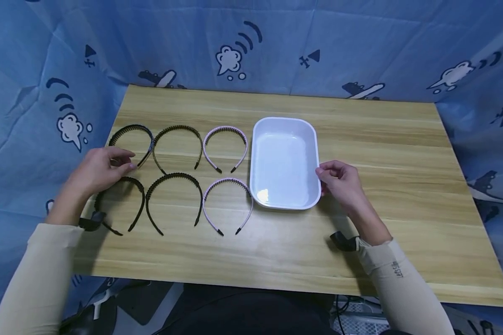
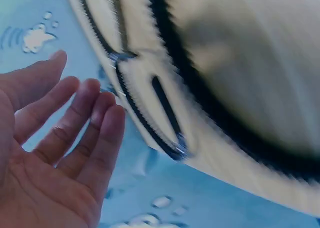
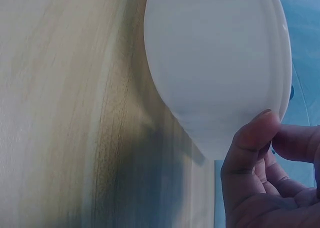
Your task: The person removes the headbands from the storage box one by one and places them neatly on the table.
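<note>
Several toothed headbands lie in two rows on the left half of the table. The far row holds a dark one with some blue point(image 1: 152, 139), a brownish one point(image 1: 178, 127) and a lilac one point(image 1: 225, 128). In the near row are a black headband at the left point(image 1: 141, 190), another black headband point(image 1: 173, 175) and a second lilac headband point(image 1: 227, 180). My left hand point(image 1: 100, 168) hovers by the two leftmost headbands, its fingers loosely bent and empty in the left wrist view. With thumb and finger, my right hand point(image 1: 341, 182) pinches the right rim of a white rectangular tray point(image 1: 285, 160).
The wooden table point(image 1: 402, 186) extends to the right of the tray. Blue printed cloth point(image 1: 276, 46) hangs behind it and along both sides. Dark wrist-worn cameras sit below both hands. Cables point(image 1: 343, 307) show under the front edge.
</note>
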Available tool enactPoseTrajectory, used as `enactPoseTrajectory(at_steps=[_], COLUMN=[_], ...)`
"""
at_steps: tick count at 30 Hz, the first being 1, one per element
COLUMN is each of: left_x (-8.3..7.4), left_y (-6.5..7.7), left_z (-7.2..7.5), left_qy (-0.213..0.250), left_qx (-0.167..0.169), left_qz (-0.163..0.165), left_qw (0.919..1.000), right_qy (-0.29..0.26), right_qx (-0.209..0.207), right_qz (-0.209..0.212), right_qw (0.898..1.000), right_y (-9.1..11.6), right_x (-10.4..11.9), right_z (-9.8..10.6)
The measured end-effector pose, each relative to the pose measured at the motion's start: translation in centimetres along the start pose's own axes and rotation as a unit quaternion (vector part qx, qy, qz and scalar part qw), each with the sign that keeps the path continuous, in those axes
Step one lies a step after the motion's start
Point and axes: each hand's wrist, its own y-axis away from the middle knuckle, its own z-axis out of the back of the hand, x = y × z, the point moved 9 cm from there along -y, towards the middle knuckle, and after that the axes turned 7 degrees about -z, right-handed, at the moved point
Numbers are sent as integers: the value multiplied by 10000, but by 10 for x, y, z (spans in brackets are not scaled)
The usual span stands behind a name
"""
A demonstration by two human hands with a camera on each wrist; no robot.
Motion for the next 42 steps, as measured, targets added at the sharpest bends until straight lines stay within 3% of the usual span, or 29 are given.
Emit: enactPoseTrajectory(at_steps=[11, 18, 26, 42], left_x=[-54, -75, -101, -135], left_y=[-18, -25, -29, -36], left_z=[-9, -18, -20, -31], left_qy=[182, 52, -191, -745], left_qx=[-596, -832, -1291, -1775], left_qz=[-315, -54, -35, -364], left_qw=[9976, 9965, 9914, 9806], right_qy=[243, 499, 1613, 2405], right_qx=[-97, -379, -1059, -1590], right_qz=[46, 348, 1171, 1322], right_qw=[9996, 9974, 9742, 9484], right_y=[0, 2, 9, 17], right_x=[0, 4, 18, 26], right_z=[2, 6, 11, 12])
